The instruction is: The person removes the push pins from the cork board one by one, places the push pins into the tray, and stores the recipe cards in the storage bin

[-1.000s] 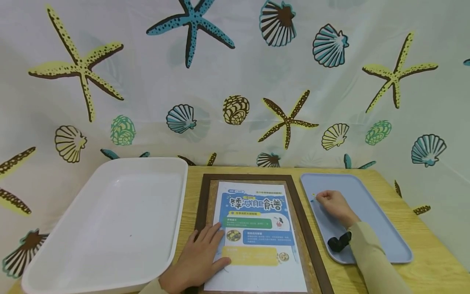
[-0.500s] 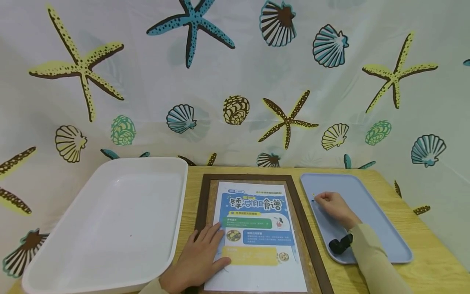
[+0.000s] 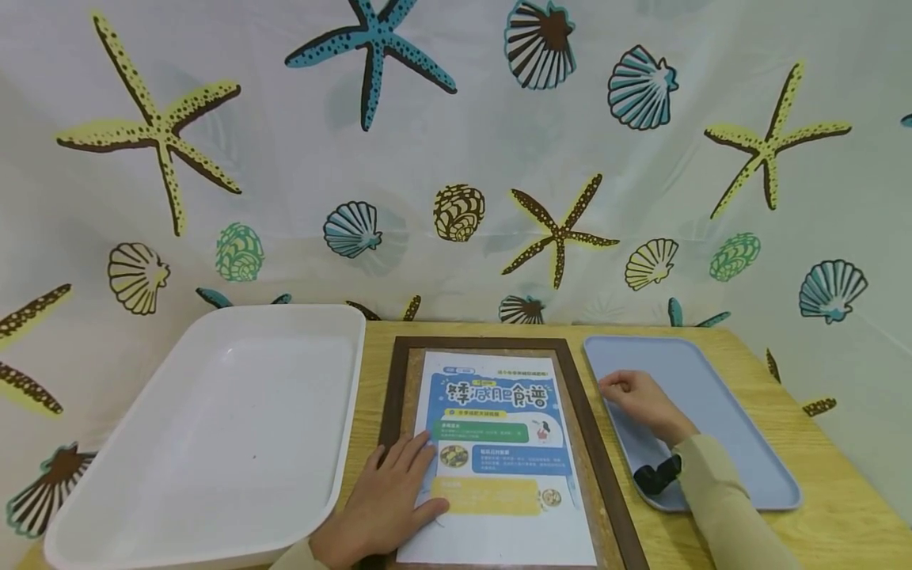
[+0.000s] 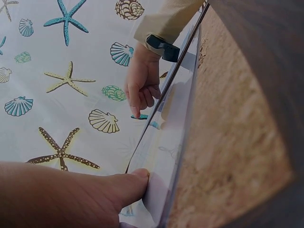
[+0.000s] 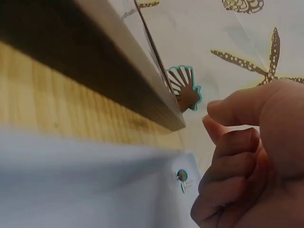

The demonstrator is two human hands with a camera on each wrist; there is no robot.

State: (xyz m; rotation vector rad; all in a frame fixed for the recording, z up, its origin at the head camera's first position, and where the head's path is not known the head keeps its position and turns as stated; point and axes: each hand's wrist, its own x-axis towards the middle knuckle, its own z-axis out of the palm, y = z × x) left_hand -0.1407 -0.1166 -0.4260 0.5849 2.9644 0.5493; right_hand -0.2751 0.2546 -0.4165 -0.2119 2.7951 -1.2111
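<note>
My left hand (image 3: 392,499) rests with spread fingers on the left side of a printed poster (image 3: 499,538). The poster lies on a cork board with a dark brown frame (image 3: 390,388). In the left wrist view, my left thumb (image 4: 128,185) lies on the sheet. Over the left rim of the pale blue tray (image 3: 712,404), my right hand (image 3: 644,400) has thumb and forefinger tips together and the other fingers curled. Whether something tiny sits between those tips cannot be seen. In the right wrist view, small round-headed pins (image 5: 182,175) lie in the tray.
A large white tray (image 3: 235,412) stands left of the board. The wooden table (image 3: 841,483) shows around the trays. Behind hangs a white cloth (image 3: 427,150) printed with starfish and shells. A black wrist camera (image 3: 657,475) is on my right wrist, above the blue tray.
My right hand has shifted slightly left, toward the blue tray's left rim. The small specks seen beside its fingertips no longer show in the head view. My left hand has stayed put.
</note>
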